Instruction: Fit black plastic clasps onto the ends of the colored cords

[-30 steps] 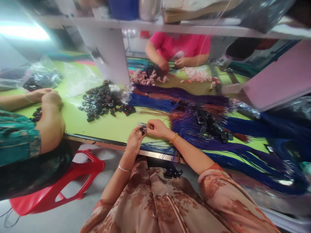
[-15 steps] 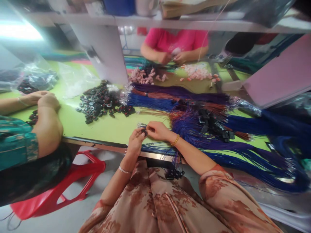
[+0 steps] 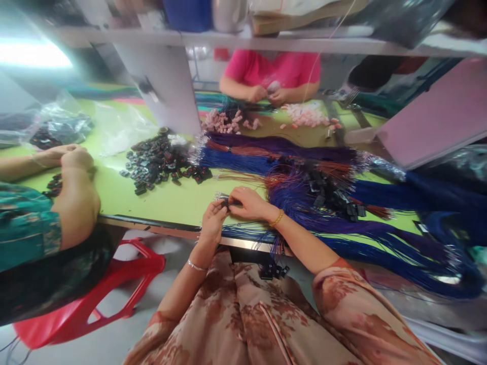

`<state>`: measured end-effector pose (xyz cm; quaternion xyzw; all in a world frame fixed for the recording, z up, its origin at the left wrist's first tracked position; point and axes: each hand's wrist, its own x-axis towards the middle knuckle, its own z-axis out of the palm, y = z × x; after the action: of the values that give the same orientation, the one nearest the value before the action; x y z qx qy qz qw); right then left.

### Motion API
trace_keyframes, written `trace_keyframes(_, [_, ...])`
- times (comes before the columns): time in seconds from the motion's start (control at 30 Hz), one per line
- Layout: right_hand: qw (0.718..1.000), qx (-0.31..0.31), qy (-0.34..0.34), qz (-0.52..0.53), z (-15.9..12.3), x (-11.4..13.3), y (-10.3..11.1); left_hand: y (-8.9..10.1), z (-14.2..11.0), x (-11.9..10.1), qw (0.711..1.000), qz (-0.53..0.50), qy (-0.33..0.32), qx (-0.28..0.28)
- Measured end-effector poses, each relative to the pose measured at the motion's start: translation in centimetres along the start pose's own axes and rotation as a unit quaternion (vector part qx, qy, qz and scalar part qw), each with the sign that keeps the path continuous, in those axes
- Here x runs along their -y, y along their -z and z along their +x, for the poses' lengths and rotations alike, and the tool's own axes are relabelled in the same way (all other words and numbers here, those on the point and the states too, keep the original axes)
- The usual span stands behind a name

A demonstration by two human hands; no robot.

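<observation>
Close together at the table's front edge, my two hands meet over a small black connector housing, mostly hidden by fingers. My left hand is closed, pinching the housing between thumb and fingers. From the right, my right hand is closed in a pinch at the same spot; it seems to hold a thin wire, though the tip is hidden. Silvery wire ends show just beyond the fingers. Blue wires run beneath the hands, and several finished-looking black connectors dangle on wires below the edge.
A heap of black housings lies left of centre on the green table. Bundled blue and purple wires spread rightward with black connectors among them. A co-worker's arms are at left, above a red stool; another person works opposite.
My hands stay together at almost the same place; the housing has become more covered by my fingers. The person opposite has brought both hands together.
</observation>
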<state>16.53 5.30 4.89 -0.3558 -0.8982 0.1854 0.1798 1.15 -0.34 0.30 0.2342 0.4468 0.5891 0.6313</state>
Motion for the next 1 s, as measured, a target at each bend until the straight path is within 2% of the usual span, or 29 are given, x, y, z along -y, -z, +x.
trace_keyframes(0.1, [1.0,0.013,-0.002,0.002,-0.3,-0.1,1.0,-0.2,-0.3,0.0,1.0,-0.007,-0.027,0.009])
trace_keyframes(0.13, [1.0,-0.012,-0.014,0.006,-0.5,-0.4,1.5,-0.2,-0.3,0.1,0.999,-0.004,-0.037,0.011])
trace_keyframes(0.2, [0.992,-0.11,-0.064,0.007,-1.3,-1.4,3.0,-0.2,-0.4,0.3,0.999,0.006,-0.05,0.01])
trace_keyframes(0.27, [0.961,-0.231,-0.153,-0.021,-2.8,-3.2,5.0,-0.1,-0.3,0.5,0.998,0.024,-0.056,0.006])
trace_keyframes(0.3, [0.936,-0.283,-0.204,-0.055,-3.7,-4.4,6.0,-0.1,-0.3,0.7,0.998,0.036,-0.058,0.004])
trace_keyframes(0.37, [0.888,-0.337,-0.283,-0.134,-6.0,-6.9,7.6,-0.1,-0.4,1.0,0.996,0.06,-0.066,0.003])
trace_keyframes(0.4, [0.865,-0.349,-0.314,-0.177,-7.1,-8.1,8.1,-0.1,-0.4,1.1,0.995,0.071,-0.07,0.004])
trace_keyframes(0.47, [0.847,-0.326,-0.346,-0.238,-9.1,-9.9,8.3,-0.1,-0.6,1.1,0.993,0.088,-0.078,0.01])
trace_keyframes(0.53, [0.848,-0.288,-0.354,-0.269,-10.2,-10.8,7.8,0.1,-0.6,0.4,0.989,0.112,-0.09,0.023])
trace_keyframes(0.6, [0.856,-0.251,-0.347,-0.29,-10.4,-10.7,7.0,0.8,0.0,-1.2,0.979,0.164,-0.121,0.029])
trace_keyframes(0.67, [0.861,-0.219,-0.336,-0.312,-9.9,-10.1,6.4,2.1,1.5,-3.6,0.948,0.264,-0.176,0.002])
trace_keyframes(0.7, [0.862,-0.206,-0.333,-0.321,-9.5,-9.8,6.2,2.9,2.5,-4.9,0.921,0.328,-0.208,-0.033])
trace_keyframes(0.73, [0.863,-0.196,-0.332,-0.326,-9.2,-9.5,6.2,3.8,3.6,-6.3,0.887,0.396,-0.229,-0.069])
trace_keyframes(0.83, [0.868,-0.188,-0.334,-0.315,-8.8,-9.0,6.8,6.2,6.7,-9.6,0.759,0.579,-0.252,-0.16])
trace_keyframes(0.9, [0.866,-0.221,-0.33,-0.303,-8.9,-8.3,7.6,7.2,8.0,-10.7,0.704,0.644,-0.237,-0.182])
trace_keyframes(1.0, [0.856,-0.326,-0.286,-0.282,-8.9,-5.7,8.5,8.0,8.8,-11.1,0.656,0.696,-0.221,-0.189])
